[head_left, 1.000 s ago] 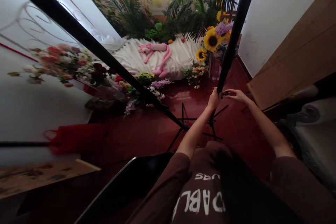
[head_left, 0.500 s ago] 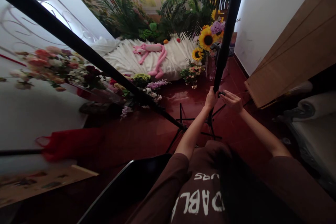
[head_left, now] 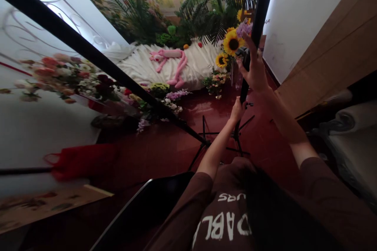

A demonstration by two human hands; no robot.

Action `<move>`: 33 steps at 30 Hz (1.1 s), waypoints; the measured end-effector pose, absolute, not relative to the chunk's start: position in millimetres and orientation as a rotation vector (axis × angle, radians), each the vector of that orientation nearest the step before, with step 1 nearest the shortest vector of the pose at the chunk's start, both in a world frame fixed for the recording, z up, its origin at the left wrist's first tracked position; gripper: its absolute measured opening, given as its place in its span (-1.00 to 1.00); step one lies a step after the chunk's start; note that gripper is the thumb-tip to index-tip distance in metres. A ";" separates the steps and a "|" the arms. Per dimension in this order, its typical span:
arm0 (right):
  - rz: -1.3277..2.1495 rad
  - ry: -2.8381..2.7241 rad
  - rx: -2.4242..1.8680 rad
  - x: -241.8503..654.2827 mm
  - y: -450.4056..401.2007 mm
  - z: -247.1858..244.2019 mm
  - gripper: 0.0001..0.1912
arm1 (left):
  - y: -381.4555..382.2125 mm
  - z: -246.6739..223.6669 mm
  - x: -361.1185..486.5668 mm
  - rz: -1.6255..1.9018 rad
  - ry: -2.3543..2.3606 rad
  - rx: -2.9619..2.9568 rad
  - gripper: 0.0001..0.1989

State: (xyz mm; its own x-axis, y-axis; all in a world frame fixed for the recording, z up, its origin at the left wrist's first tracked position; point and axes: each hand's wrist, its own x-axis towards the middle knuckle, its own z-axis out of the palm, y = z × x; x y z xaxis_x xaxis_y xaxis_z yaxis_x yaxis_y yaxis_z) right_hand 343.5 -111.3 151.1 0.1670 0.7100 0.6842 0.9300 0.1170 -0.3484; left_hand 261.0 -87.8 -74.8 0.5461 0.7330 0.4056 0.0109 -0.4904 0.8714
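Observation:
A black light stand [head_left: 260, 11] rises on my right, its spread legs on the dark red floor. My left hand [head_left: 236, 110] is wrapped round its lower pole, just beside a small black clamp knob [head_left: 249, 104]. Higher up, my right hand [head_left: 255, 68] is at the pole with its fingers spread apart, near the upper clamp knob [head_left: 242, 52]. Whether its palm touches the pole I cannot tell. A second black pole [head_left: 88, 57] slants across the left side down to its own tripod legs [head_left: 203, 143].
Ahead, a white-draped bed [head_left: 194, 66] bears a pink plush toy [head_left: 172, 54]. Sunflowers [head_left: 232, 43] stand close behind the stand. Mixed flowers [head_left: 70, 74] fill the left. A red bag [head_left: 79, 160] lies lower left; a wooden panel [head_left: 321, 43] leans at right.
My right hand has left the lower clamp knob and moved up along the pole, its fingers opening. My left hand keeps its place on the lower pole.

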 end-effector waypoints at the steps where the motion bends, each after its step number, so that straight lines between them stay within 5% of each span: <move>1: -0.345 -1.589 -1.650 342.7 -112.1 150.6 -0.38 | -87.0 -76.7 261.3 1.029 0.594 1.894 -0.60; 18: -0.121 -1.482 -1.662 329.8 -132.1 30.1 -0.51 | -83.2 -79.2 259.6 0.979 0.481 1.884 -0.40; 33: 0.102 -1.486 -1.673 370.3 -217.5 -31.8 -0.45 | -86.7 -82.2 264.1 0.982 0.622 1.879 -0.55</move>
State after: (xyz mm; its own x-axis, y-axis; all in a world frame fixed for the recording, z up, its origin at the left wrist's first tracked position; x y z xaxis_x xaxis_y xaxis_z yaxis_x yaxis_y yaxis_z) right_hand 370.3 -217.5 -31.8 0.2835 0.8385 0.4652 0.7673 0.0926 -0.6345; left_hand 264.1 -86.7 -82.2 0.5583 0.7390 0.3771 0.0251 -0.4694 0.8826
